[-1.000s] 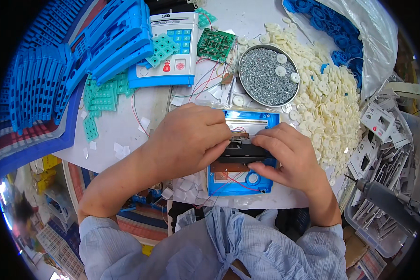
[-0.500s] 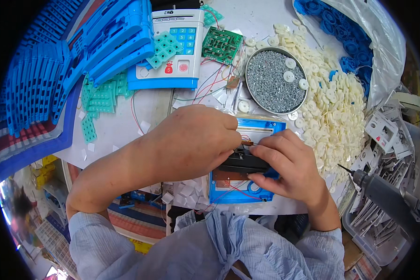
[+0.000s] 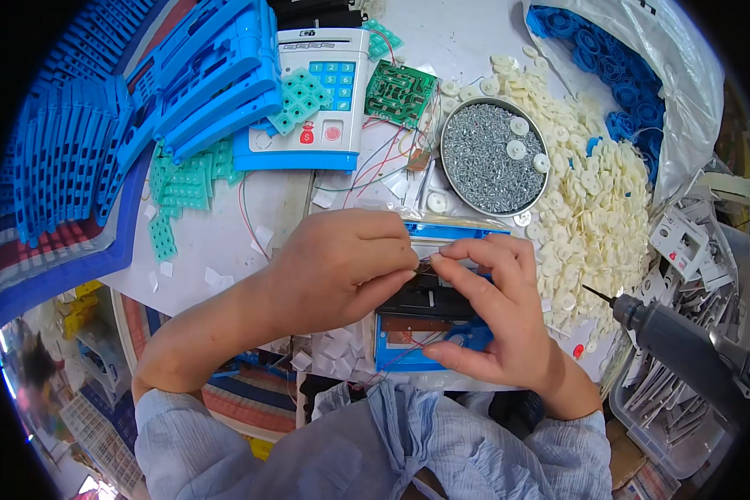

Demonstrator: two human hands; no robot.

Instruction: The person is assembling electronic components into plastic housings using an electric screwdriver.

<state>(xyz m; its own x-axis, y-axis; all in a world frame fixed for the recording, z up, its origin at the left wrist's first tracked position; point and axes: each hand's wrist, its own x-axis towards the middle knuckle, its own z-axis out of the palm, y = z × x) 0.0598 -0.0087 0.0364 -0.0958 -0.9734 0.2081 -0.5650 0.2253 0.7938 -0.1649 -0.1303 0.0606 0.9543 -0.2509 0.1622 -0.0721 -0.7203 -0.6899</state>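
Observation:
Over a blue plastic casing [image 3: 389, 354] lie both my hands. My left hand [image 3: 342, 262] is closed in a pinch above the black part [image 3: 429, 302] set in the casing. What its fingertips hold is hidden; thin reddish wires show beside them. My right hand [image 3: 508, 304] has its index and middle fingertips close to that pinch. Its thumb is stretched well apart, over the casing's lower part. A brown board [image 3: 404, 326] and red wires show below the black part.
Beyond the casing stands a round tin [image 3: 444, 158] of small screws. White plastic discs [image 3: 596, 225] are heaped at right, near a dark electric screwdriver [image 3: 671, 337]. A keypad panel [image 3: 325, 125], a green circuit board [image 3: 400, 93] and stacked blue frames [image 3: 217, 75] lie at far left.
My right thumb has come off the black part and spread apart from the fingers. My left hand has shifted slightly left and nearer me. The small brown piece between the fingertips no longer shows.

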